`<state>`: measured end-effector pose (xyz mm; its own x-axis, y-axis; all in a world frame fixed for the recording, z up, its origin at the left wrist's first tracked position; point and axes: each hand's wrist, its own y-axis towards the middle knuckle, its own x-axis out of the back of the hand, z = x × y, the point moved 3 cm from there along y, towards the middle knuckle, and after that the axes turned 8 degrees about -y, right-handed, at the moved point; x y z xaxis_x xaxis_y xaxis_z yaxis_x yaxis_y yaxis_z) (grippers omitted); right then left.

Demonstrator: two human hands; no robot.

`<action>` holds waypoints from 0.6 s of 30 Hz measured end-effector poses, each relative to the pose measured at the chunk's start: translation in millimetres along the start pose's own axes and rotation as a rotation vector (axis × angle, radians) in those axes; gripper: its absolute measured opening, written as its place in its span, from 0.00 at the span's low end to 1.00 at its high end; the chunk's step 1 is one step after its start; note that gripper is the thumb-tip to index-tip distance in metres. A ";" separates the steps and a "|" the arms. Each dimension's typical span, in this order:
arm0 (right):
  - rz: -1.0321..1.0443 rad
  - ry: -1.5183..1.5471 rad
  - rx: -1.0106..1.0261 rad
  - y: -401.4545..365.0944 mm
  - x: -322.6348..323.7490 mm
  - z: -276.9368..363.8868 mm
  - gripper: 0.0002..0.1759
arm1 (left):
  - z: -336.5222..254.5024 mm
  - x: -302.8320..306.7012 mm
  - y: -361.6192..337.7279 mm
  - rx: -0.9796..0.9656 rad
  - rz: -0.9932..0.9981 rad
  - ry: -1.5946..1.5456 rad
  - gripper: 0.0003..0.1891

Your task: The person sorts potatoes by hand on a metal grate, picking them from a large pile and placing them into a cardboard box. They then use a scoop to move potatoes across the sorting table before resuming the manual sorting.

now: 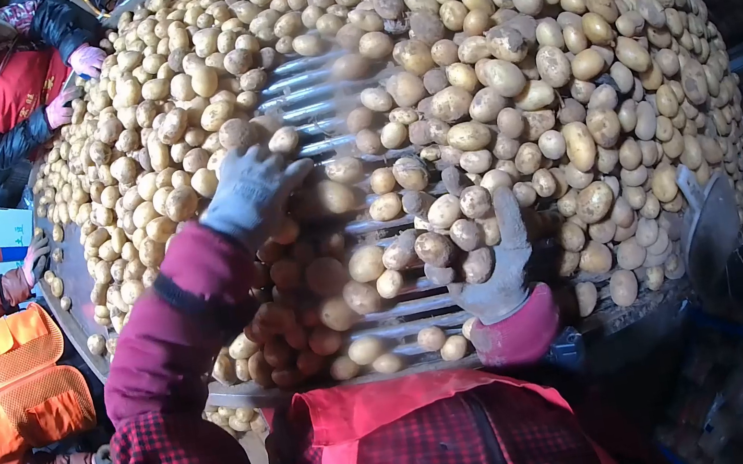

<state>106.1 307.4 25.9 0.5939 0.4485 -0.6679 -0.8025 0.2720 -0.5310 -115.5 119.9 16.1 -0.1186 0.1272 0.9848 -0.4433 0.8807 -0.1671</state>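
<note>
Potatoes [470, 136] are heaped over a slatted bed of shiny metal bars [311, 98], which show through a gap in the middle. My left hand [254, 192], in a grey-blue glove, lies over the potatoes left of the gap, thumb apart from the fingers. Near its fingertips is a single potato [283, 140]. My right hand [500, 260], in a grey glove, stands on edge right of the bars with its fingers stretched out and thumb spread. Several potatoes [433, 248] lie beside its thumb and palm.
Across the heap at top left, a person in a red apron [23, 88] has both hands at the potatoes. Another in an orange vest [22, 384] stands at the left edge. A round metal plate [713, 226] rises at right. The bed's front rim [251, 390] runs before me.
</note>
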 end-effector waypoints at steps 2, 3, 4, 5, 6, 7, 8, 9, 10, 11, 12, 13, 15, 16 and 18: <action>-0.081 -0.035 0.011 5.7 17.8 -8.2 0.31 | 6.3 -17.7 19.5 0.023 0.047 0.139 0.28; -0.123 -0.036 -0.018 2.8 13.8 -6.5 0.31 | 8.8 -20.7 26.0 0.055 0.063 0.090 0.25; -0.163 -0.035 -0.043 1.0 9.8 -3.9 0.31 | 10.4 -23.2 30.6 0.085 0.076 0.043 0.22; -0.181 -0.006 -0.061 0.0 6.9 -1.6 0.30 | 10.6 -24.1 28.7 0.076 0.042 -0.013 0.18; -0.174 -0.023 -0.054 1.6 9.6 -1.4 0.31 | 11.4 -19.6 24.5 0.067 0.005 -0.065 0.14; -0.168 -0.040 -0.048 4.2 14.3 -3.4 0.31 | 11.7 -15.5 20.1 0.058 -0.030 -0.118 0.10; -0.161 -0.057 -0.044 6.6 18.8 -6.3 0.32 | 11.6 -9.5 12.8 0.057 -0.134 -0.225 0.11; -0.153 -0.073 -0.044 7.7 20.6 -8.6 0.33 | 8.2 3.1 1.5 0.060 -0.236 -0.331 0.11; -0.158 -0.039 -0.059 7.2 17.4 -8.4 0.33 | 5.0 10.1 -9.9 0.066 -0.338 -0.437 0.12; -0.160 -0.009 -0.075 6.4 11.8 -6.3 0.33 | 3.7 10.5 -20.0 0.104 -0.498 -0.546 0.13; -0.160 0.019 -0.091 5.7 8.1 -5.6 0.33 | 9.7 7.8 -30.6 0.191 -0.473 -0.682 0.18; -0.162 -0.005 -0.070 6.9 11.5 -7.7 0.33 | 12.3 4.0 -43.3 0.292 -0.459 -0.924 0.20; -0.170 -0.019 -0.075 8.6 14.8 -9.5 0.33 | 14.1 -13.9 -65.1 0.377 -0.540 -1.363 0.25; -0.177 -0.009 -0.100 8.8 15.0 -9.4 0.33 | 9.7 -15.4 -76.5 0.417 -0.539 -1.577 0.26; -0.053 -0.029 -0.077 7.8 11.2 -9.0 0.35 | -1.3 -19.6 -94.9 0.387 -0.507 -1.502 0.30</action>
